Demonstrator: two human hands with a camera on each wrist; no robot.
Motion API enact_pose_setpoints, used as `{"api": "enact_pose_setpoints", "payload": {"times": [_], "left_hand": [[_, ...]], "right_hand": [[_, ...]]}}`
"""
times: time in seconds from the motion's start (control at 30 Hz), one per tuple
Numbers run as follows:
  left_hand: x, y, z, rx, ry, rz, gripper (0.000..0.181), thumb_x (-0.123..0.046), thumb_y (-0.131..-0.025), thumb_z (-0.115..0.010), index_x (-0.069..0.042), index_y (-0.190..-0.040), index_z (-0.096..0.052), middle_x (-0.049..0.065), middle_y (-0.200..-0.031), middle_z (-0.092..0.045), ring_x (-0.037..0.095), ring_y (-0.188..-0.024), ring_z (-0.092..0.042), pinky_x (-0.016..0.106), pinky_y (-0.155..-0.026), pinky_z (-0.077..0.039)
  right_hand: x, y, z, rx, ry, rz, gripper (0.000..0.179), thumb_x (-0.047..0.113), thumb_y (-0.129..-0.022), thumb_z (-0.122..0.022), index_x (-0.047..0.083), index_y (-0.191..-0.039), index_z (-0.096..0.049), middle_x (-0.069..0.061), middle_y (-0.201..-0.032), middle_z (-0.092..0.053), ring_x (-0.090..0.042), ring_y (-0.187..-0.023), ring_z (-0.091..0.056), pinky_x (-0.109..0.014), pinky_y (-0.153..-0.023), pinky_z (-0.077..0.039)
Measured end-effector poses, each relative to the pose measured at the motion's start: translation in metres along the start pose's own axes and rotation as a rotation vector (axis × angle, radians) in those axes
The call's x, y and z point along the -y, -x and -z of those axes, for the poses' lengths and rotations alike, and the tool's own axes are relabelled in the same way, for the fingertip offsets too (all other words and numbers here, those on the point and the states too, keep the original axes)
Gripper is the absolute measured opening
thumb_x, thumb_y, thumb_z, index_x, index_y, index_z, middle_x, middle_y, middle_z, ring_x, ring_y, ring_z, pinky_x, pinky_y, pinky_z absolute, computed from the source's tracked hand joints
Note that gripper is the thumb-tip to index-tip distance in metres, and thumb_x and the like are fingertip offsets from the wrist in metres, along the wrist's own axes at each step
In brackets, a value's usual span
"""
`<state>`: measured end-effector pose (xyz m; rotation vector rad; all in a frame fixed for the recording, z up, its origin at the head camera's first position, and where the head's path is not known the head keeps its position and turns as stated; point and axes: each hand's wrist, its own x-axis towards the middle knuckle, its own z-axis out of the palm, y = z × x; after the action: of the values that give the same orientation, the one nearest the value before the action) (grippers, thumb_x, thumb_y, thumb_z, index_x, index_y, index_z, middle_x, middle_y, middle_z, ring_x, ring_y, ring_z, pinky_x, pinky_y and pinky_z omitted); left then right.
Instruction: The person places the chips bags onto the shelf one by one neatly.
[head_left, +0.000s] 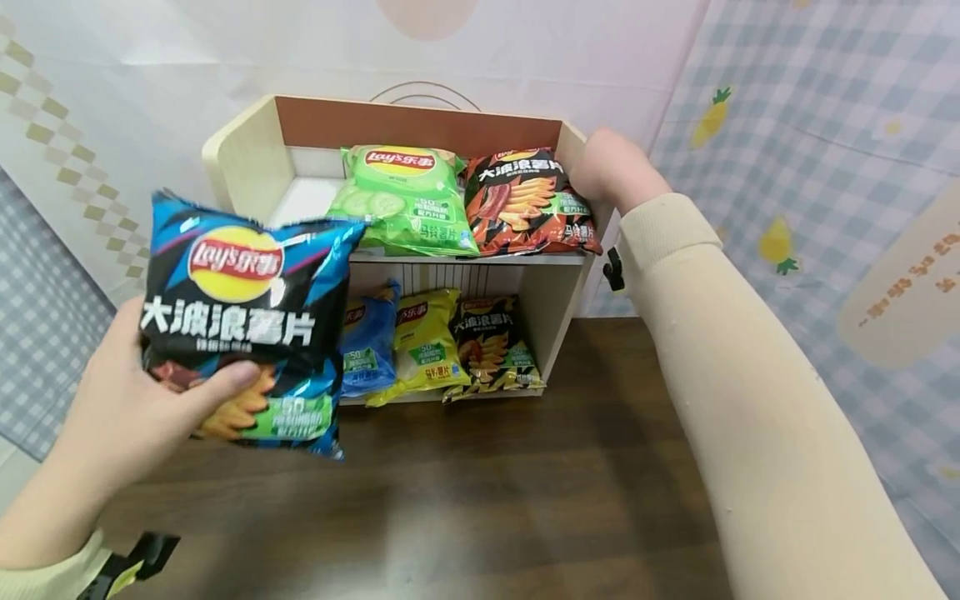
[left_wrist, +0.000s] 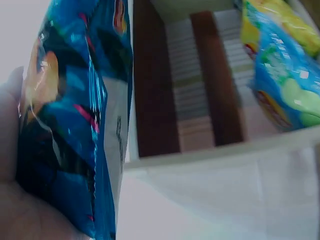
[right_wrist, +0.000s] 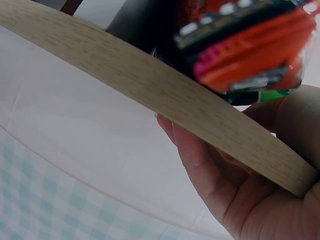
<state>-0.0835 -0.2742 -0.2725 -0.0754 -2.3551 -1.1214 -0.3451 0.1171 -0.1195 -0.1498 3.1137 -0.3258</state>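
Observation:
My left hand (head_left: pixel 138 404) grips a blue and black bag of potato chips (head_left: pixel 300 267), its thumb across the front, in front of the shelf's left side. In the left wrist view the same chip bag (left_wrist: pixel 65 125) appears edge-on against the palm. At the right end of the shelf, my right hand (head_left: pixel 618 171) holds the side panel. The right wrist view shows its fingers (right_wrist: pixel 195 160) on the outer face of the side panel (right_wrist: pixel 150 85) and the thumb over the inner side. Just inside that panel sits a red chip bag (head_left: pixel 517 204), beside a green chip bag (head_left: pixel 405 196).
The two-tier wooden shelf (head_left: pixel 420 121) stands against a pale wall cloth. On its lower tier are a blue bag (head_left: pixel 367 350), a yellow bag (head_left: pixel 423 346) and a black bag (head_left: pixel 487 342). Dark wooden floor (head_left: pixel 487 500) lies in front; a checked cloth (head_left: pixel 810 192) hangs right.

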Motion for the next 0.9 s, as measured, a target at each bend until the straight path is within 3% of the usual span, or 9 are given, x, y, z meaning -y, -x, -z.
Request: {"api": "enact_pose_setpoints", "payload": {"times": [0.17, 0.3, 0.43, 0.53, 0.7, 0.77, 0.9], "left_hand": [[-0.031, -0.03, -0.01, -0.068, 0.087, -0.095, 0.082, -0.01, -0.073, -0.085, -0.022, -0.14, -0.038, 0.003, -0.119, -0.047, 0.014, -0.079, -0.051, 0.011, -0.059, -0.044], [-0.044, -0.049, -0.016, -0.106, 0.122, -0.114, 0.084, -0.015, -0.075, -0.083, -0.022, -0.143, -0.033, 0.004, -0.131, -0.045, 0.017, -0.101, -0.051, 0.012, -0.073, -0.046], [-0.052, -0.064, -0.02, -0.161, 0.124, -0.113, 0.084, -0.021, -0.076, -0.083, -0.021, -0.143, -0.032, 0.002, -0.132, -0.043, 0.015, -0.109, -0.047, 0.015, -0.078, -0.045], [-0.061, -0.076, -0.019, -0.183, 0.181, -0.122, 0.083, -0.021, -0.076, -0.081, -0.021, -0.142, -0.031, 0.001, -0.133, -0.041, 0.015, -0.114, -0.047, 0.02, -0.084, -0.046], [-0.083, -0.098, -0.017, -0.212, 0.276, -0.153, 0.078, -0.022, -0.077, -0.079, -0.021, -0.138, -0.03, 0.001, -0.13, -0.044, 0.015, -0.106, -0.051, 0.022, -0.084, -0.046], [-0.089, -0.105, -0.019, -0.218, 0.267, -0.167, 0.078, -0.025, -0.077, -0.078, -0.021, -0.138, -0.029, 0.001, -0.128, -0.045, 0.015, -0.1, -0.052, 0.022, -0.082, -0.045], [-0.093, -0.119, -0.023, -0.187, 0.224, -0.133, 0.084, -0.032, -0.079, -0.078, -0.024, -0.142, -0.022, -0.002, -0.129, -0.042, 0.013, -0.101, -0.049, 0.022, -0.086, -0.043]], "right_hand": [[-0.001, 0.0, 0.003, -0.015, 0.011, 0.008, 0.05, 0.019, -0.096, -0.039, -0.009, -0.137, -0.037, -0.023, -0.129, -0.046, -0.033, -0.103, -0.045, -0.044, -0.088, -0.039], [-0.001, -0.001, 0.003, -0.014, 0.01, 0.003, 0.051, 0.022, -0.096, -0.039, -0.009, -0.137, -0.038, -0.023, -0.129, -0.046, -0.034, -0.104, -0.045, -0.044, -0.089, -0.038], [-0.002, -0.002, 0.001, -0.014, 0.005, 0.005, 0.048, 0.021, -0.096, -0.041, -0.009, -0.134, -0.04, -0.022, -0.126, -0.047, -0.033, -0.102, -0.045, -0.044, -0.088, -0.039], [-0.003, -0.002, 0.0, -0.012, 0.01, 0.009, 0.047, 0.017, -0.094, -0.04, -0.009, -0.133, -0.041, -0.022, -0.125, -0.047, -0.033, -0.101, -0.046, -0.044, -0.088, -0.039], [-0.003, -0.002, 0.003, -0.002, 0.009, 0.003, 0.05, 0.021, -0.096, -0.038, -0.009, -0.136, -0.038, -0.023, -0.127, -0.046, -0.034, -0.105, -0.046, -0.046, -0.093, -0.038], [-0.004, -0.002, 0.004, -0.004, 0.013, 0.005, 0.051, 0.023, -0.097, -0.038, -0.009, -0.136, -0.038, -0.023, -0.128, -0.046, -0.034, -0.105, -0.046, -0.047, -0.095, -0.038], [-0.004, -0.001, 0.003, -0.008, 0.019, 0.008, 0.052, 0.025, -0.097, -0.04, -0.009, -0.136, -0.038, -0.023, -0.127, -0.046, -0.034, -0.105, -0.046, -0.047, -0.094, -0.038]]}}
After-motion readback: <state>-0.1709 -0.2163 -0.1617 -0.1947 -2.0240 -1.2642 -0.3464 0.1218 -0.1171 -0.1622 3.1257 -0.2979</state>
